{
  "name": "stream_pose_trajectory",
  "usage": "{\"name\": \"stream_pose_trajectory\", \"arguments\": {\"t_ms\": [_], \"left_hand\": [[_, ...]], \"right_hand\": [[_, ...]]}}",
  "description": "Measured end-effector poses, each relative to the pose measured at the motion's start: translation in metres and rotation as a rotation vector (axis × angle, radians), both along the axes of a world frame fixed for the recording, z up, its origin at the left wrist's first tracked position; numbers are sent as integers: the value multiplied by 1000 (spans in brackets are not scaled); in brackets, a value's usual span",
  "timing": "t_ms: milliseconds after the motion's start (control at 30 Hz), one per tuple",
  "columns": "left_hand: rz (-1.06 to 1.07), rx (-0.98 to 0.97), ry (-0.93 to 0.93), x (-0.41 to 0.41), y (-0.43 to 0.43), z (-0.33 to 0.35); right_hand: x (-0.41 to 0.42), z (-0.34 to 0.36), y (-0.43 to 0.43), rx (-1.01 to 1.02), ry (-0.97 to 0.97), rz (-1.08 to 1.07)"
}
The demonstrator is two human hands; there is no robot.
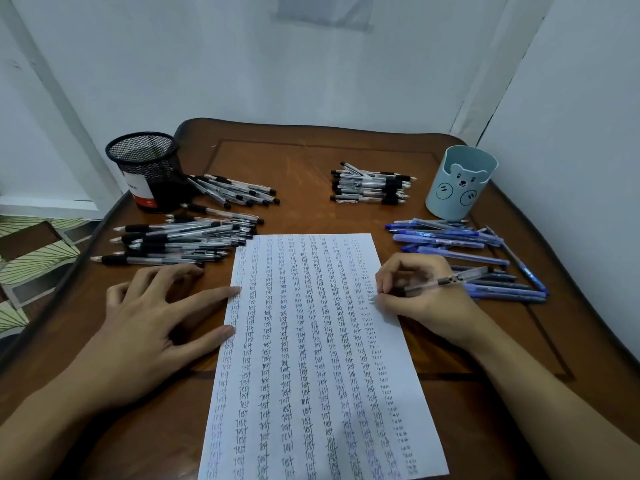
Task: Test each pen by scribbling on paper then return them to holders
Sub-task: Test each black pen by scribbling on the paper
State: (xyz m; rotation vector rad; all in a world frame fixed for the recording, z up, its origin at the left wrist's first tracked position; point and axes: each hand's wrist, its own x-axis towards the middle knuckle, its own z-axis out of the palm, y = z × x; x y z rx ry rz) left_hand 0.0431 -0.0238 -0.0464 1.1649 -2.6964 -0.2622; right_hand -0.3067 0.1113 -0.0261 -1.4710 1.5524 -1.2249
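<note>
We are pressing our left hand (156, 320), fingers spread and straight, against the left edge of the paper (311, 358), probably so that the sheet is not sliding while we are writing. Our right hand (426, 299) is pinching 1 clear pen (446, 281) over the paper's right side. Its tip is meeting the faint last column of marks and its barrel is pointing off to the right. The 2 holders, the mesh holder (145, 168) and the bear cup (460, 183), are standing beyond the paper's far corners.

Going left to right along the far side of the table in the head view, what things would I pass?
The black mesh holder, the fanned black pens, the stacked black pens, then the light blue bear holder.
</note>
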Motion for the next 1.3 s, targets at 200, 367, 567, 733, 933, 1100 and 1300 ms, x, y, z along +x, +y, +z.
{"name": "stream_pose_trajectory", "arguments": {"t_ms": [200,367,567,733,933,1100,1300], "left_hand": [[-7,-20,-2,0,-1,-1],[-4,-32,1,0,0,-1],[5,-3,4,0,0,1],[6,-4,-5,0,-1,0],[11,-7,-17,0,-1,-1],[11,-2,-10,0,-1,-1],[13,9,-15,-1,-1,0]], "right_hand": [[-3,-2,0,39,81,-6],[-9,4,-11,128,69,83],[-9,-1,-16,74,134,51],[-10,0,-14,95,20,62],[-7,0,-14,97,16,58],[-8,-4,-15,91,26,46],[-11,-2,-15,109,5,74]]}}
